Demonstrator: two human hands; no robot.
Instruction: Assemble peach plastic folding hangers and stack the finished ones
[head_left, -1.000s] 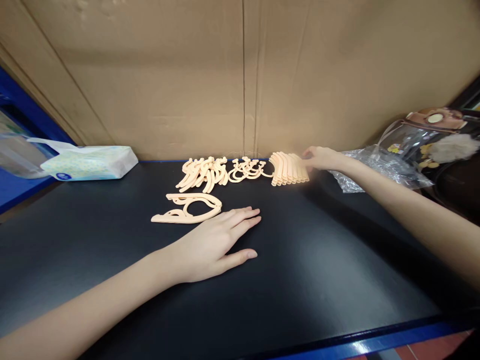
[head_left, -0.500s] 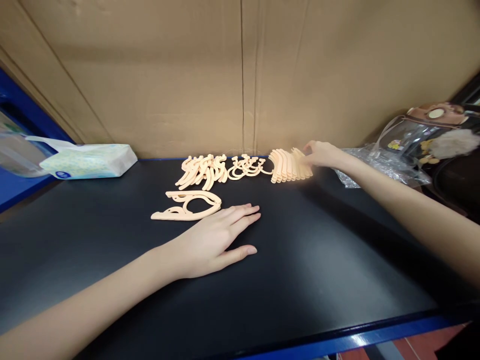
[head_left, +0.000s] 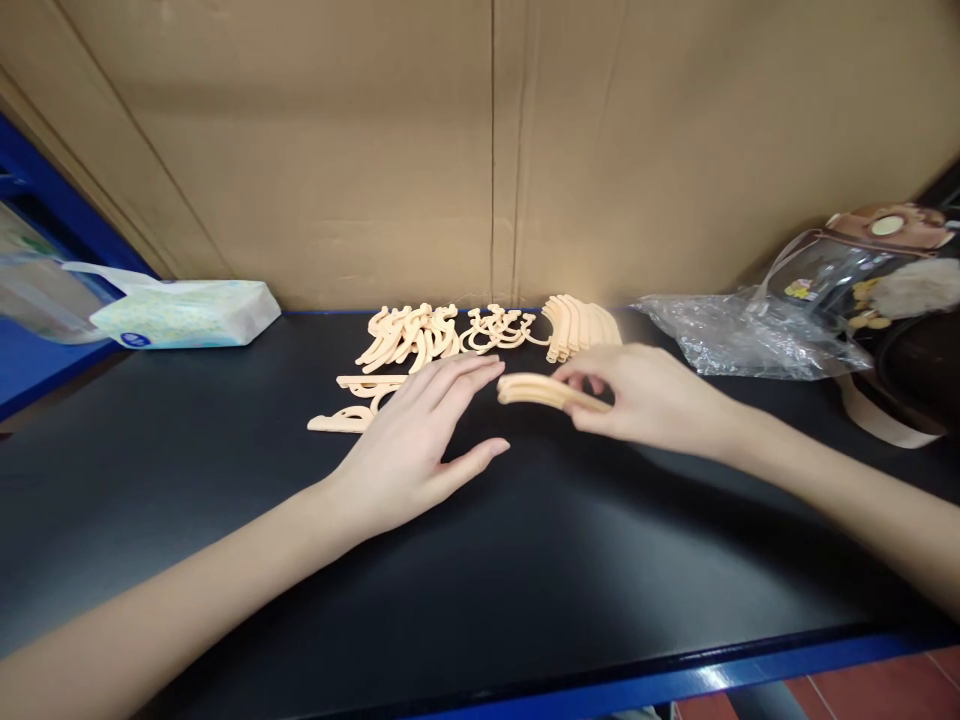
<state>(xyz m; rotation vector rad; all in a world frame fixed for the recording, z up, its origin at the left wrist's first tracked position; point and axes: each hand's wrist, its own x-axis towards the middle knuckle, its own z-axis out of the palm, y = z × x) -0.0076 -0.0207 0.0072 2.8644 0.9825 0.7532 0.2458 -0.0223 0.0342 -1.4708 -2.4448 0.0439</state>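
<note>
Pinched between the fingers and thumb of my right hand [head_left: 637, 400] is a curved, peach-coloured plastic hanger arm [head_left: 536, 391], held over the table. My left hand [head_left: 420, 440] has its fingers stretched out and its thumb apart, holding nothing, close to the arm's free end. Partly behind the left hand lies a folded plastic hanger [head_left: 341, 422], its right end hidden. Farther back are a pile of curved hanger arms [head_left: 412, 335], a small group of hanger hooks [head_left: 499, 328] and a neat row of matching hanger arms [head_left: 574, 325].
A tissue pack [head_left: 187, 312] lies at the back left. On the right are a clear plastic bag [head_left: 720, 335] and a transparent bottle with a brown lid [head_left: 840, 265]. A cardboard wall [head_left: 337, 160] rises behind the black table [head_left: 525, 580], which has a blue front edge.
My right hand has come from the row of arms toward the middle, bringing one hanger arm with it. The left hand has risen slightly and now covers more of the folded hanger.
</note>
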